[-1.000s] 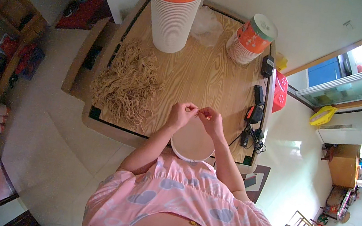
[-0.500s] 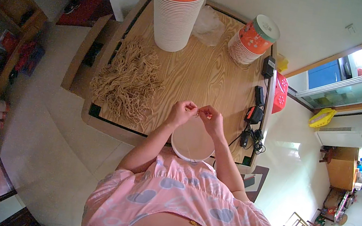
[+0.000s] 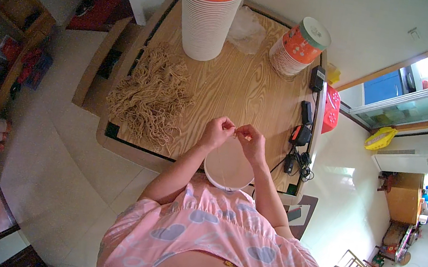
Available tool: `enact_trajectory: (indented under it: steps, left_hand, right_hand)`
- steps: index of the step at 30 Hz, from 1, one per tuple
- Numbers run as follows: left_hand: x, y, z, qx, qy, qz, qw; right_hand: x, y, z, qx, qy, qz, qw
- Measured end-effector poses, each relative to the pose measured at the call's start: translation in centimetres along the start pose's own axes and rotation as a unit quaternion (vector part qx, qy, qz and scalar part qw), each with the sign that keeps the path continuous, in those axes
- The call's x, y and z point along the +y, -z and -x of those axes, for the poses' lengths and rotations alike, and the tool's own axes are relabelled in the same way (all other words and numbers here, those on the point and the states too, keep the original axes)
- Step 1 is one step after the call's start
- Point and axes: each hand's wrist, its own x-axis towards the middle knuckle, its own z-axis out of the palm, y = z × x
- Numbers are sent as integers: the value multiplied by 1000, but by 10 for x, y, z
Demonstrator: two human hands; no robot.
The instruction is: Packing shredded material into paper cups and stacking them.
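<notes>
Whatever is pinched between the two hands is too fine to make out, perhaps a thin string. The left hand and right hand meet fingertip to fingertip, fingers closed in a pinch, wrists raised above a white paper cup below them. A heap of tan string lies on the worktop, left of the fingers.

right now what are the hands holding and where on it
Left hand and right hand pinch something thin between their fingertips above the white paper bowl, likely a strand of string; it is too small to tell exactly.
</notes>
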Motion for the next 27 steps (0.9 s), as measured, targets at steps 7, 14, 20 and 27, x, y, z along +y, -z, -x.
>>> enact_trajectory:
  steps: [7, 14, 20, 27]
  left_hand:
    - [-5, 0, 3, 0, -18, 8, 1000]
    - [-4, 4, 1, -40, -28, 29, 998]
    - [-8, 3, 1, -50, -11, -7, 999]
    - [3, 4, 4, -44, -5, -11, 999]
  right_hand:
    - [8, -1, 0, 4, -4, -1, 1000]
    - [27, -3, -4, 10, -5, -66, 998]
    - [17, -3, -7, -6, -39, -90, 995]
    - [12, -3, -12, -15, -62, -52, 997]
